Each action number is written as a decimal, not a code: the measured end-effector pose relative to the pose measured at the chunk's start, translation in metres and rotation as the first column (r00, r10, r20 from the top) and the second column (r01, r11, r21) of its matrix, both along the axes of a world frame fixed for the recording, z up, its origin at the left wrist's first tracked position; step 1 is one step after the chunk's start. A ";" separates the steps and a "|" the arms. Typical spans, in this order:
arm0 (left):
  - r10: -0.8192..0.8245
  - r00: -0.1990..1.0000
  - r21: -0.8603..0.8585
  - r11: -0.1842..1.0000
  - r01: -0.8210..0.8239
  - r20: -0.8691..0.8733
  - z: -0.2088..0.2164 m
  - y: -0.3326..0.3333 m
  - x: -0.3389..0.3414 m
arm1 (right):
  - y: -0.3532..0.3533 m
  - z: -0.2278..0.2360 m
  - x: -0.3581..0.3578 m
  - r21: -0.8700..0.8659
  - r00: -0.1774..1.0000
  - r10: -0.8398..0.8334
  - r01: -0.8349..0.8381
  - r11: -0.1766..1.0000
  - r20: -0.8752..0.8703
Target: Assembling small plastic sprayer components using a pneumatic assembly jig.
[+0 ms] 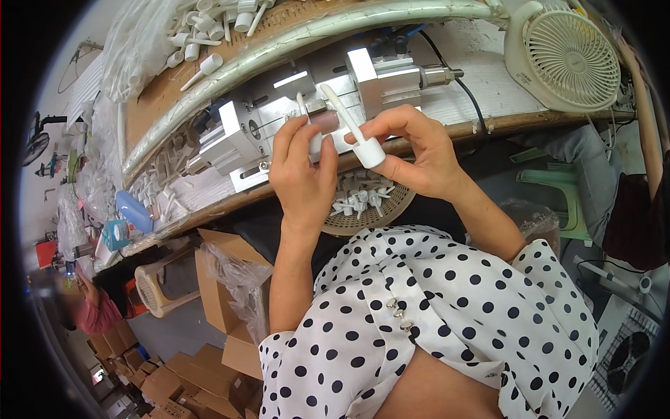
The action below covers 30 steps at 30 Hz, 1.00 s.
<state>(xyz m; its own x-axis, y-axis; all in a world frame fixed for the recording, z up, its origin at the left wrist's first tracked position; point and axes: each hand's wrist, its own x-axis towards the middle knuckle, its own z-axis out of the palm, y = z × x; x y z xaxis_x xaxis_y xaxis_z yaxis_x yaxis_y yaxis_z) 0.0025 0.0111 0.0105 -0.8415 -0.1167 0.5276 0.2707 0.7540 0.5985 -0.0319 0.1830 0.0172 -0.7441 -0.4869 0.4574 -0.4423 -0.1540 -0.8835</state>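
Right fingers (392, 124) gripped white capped stick (343, 115), stem slanting up-left toward metal fixture (370, 80) | left fingers (326, 162) gripped second stick (315, 144) | fan (569, 59) right of fixture, basket (359, 228) nearside.

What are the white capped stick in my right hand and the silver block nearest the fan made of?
White capped stick: probably plastic, satiny, judging by even colour and soft sheen.
Silver block: likely metal, perhaps aluminium, semi-matte; crisp edges and gleam suggest it.

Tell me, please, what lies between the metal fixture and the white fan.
In the head view, a black cable crosses the benchtop between the fixture and fan.
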 end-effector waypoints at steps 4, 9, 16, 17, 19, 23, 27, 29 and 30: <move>0.026 0.994 0.246 0.968 -0.051 0.104 0.013 0.005 0.023 | 0.000 -0.004 0.004 0.009 0.998 0.038 -0.039 0.999 0.050; -0.205 0.979 0.492 0.854 0.168 0.022 0.023 0.000 0.030 | -0.018 -0.007 0.017 -0.163 0.964 0.114 -0.075 0.984 0.242; -0.405 0.914 0.945 0.306 0.117 0.018 0.019 -0.007 0.029 | -0.028 -0.008 0.020 0.011 0.999 0.022 -0.022 1.000 0.035; -0.420 0.907 0.955 0.277 0.109 0.018 0.018 -0.009 0.030 | -0.029 -0.008 0.019 0.015 0.999 0.024 -0.024 1.000 0.036; -0.435 0.900 0.964 0.246 0.104 0.014 0.016 -0.012 0.028 | -0.031 -0.007 0.016 0.073 0.999 0.025 -0.024 0.997 -0.025; -0.424 0.906 0.965 0.237 0.111 0.000 0.018 -0.015 0.027 | -0.033 -0.004 0.014 0.097 0.997 0.028 -0.020 0.995 -0.074; -0.344 0.937 0.950 0.309 0.048 0.065 0.006 -0.017 0.033 | -0.029 0.001 0.008 0.260 0.965 0.074 -0.006 0.966 -0.253; -0.309 0.944 0.860 0.508 0.057 0.119 0.001 -0.022 0.036 | -0.026 0.009 -0.007 0.289 0.946 0.093 0.000 0.957 -0.310; -0.291 0.942 0.791 0.610 0.048 0.168 -0.005 -0.025 0.038 | -0.022 0.017 -0.015 0.303 0.925 0.053 0.069 0.951 -0.376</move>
<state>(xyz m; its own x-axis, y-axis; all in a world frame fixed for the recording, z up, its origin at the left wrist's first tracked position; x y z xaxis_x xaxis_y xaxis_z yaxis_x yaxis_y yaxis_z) 0.0407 -0.0142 0.0052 -0.9736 -0.2146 0.0773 0.0920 -0.0594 0.9940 -0.0472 0.1609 0.0346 -0.5513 -0.6421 0.5327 -0.7495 0.1007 -0.6544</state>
